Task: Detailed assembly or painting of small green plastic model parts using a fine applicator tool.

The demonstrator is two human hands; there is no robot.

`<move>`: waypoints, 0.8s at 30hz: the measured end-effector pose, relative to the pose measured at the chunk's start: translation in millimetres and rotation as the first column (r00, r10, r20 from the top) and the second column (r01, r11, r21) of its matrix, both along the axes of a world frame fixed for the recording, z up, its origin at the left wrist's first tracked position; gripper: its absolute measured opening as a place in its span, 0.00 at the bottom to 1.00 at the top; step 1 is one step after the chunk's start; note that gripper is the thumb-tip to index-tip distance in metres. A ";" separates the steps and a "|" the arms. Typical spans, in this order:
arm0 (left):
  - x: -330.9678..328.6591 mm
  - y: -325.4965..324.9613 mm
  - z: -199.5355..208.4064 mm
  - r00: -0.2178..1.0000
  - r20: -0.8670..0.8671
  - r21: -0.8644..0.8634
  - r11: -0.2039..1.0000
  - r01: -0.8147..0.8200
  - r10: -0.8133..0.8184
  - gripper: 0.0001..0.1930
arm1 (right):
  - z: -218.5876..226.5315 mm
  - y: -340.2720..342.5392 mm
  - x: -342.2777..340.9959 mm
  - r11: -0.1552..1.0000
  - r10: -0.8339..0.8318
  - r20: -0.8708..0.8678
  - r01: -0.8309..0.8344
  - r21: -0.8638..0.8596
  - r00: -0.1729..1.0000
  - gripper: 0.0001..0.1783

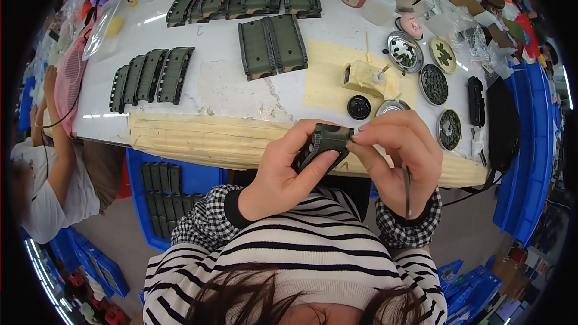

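My left hand point(289, 165) is closed around a dark green camouflage plastic piece point(331, 135), ridged along its side and shaped like a toy magazine. It is held over the padded front edge of the table, its end turned up. The fingertips of my right hand point(400, 156) pinch together at the right edge of that piece; anything small between them is too tiny to make out. A thin dark metal tool point(409, 192), perhaps tweezers, is tucked in the right palm and points down toward the wrist.
Similar green pieces point(274, 45) stand in groups on the white table. Round tins of small dark green bits point(433, 84), a tape-wrapped block point(367, 81) and a black cap point(359, 107) lie at right. A blue bin point(141, 204) holds more pieces. Another person's arm point(60, 168) is at left.
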State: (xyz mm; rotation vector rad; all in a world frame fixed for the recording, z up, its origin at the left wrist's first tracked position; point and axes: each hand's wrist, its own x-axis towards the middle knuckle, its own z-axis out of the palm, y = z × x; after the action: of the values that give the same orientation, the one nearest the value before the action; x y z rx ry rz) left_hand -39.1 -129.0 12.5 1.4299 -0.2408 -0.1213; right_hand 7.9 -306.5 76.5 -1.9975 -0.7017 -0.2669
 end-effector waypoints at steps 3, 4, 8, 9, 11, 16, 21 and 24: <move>-0.9 5.0 2.6 0.998 0.059 0.072 0.997 -0.001 -0.003 0.17 | -0.6 16.5 4.4 0.998 0.064 0.040 -0.064 -0.012 0.997 0.11; -1.2 6.1 4.1 0.996 0.083 0.097 0.995 -0.023 0.015 0.17 | -0.1 20.3 5.6 0.996 0.080 0.054 -0.078 -0.037 0.995 0.11; -0.5 5.7 8.7 0.982 0.166 0.156 0.981 -0.113 0.086 0.19 | -6.0 24.4 8.4 0.993 0.090 0.100 -0.082 -0.084 0.991 0.12; -0.2 5.6 8.6 0.977 0.185 0.164 0.977 -0.137 0.106 0.19 | -8.2 24.0 9.0 0.993 0.092 0.124 -0.081 -0.091 0.988 0.12; -1.3 6.0 6.1 0.968 0.222 0.186 0.970 -0.159 0.116 0.20 | -7.8 24.6 9.3 0.990 0.094 0.167 -0.074 -0.124 0.982 0.12; -1.7 7.6 3.7 0.953 0.273 0.217 0.957 -0.191 0.128 0.21 | 0.8 25.4 6.1 0.975 0.097 0.231 -0.046 -0.217 0.968 0.13; -0.9 11.4 10.4 0.953 0.292 0.285 0.944 -0.167 0.081 0.24 | 2.4 26.5 4.9 0.975 0.080 0.272 -0.019 -0.221 0.959 0.12; 0.3 11.2 10.6 0.937 0.336 0.300 0.933 -0.197 0.090 0.24 | 1.4 27.7 3.7 0.976 0.063 0.287 0.001 -0.218 0.956 0.12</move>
State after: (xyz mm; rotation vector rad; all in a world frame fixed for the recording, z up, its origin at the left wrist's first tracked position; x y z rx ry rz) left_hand -38.7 -117.8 23.1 1.7967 -0.3913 0.2041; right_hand 11.5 -278.8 77.9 -2.1750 -0.9850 -0.4936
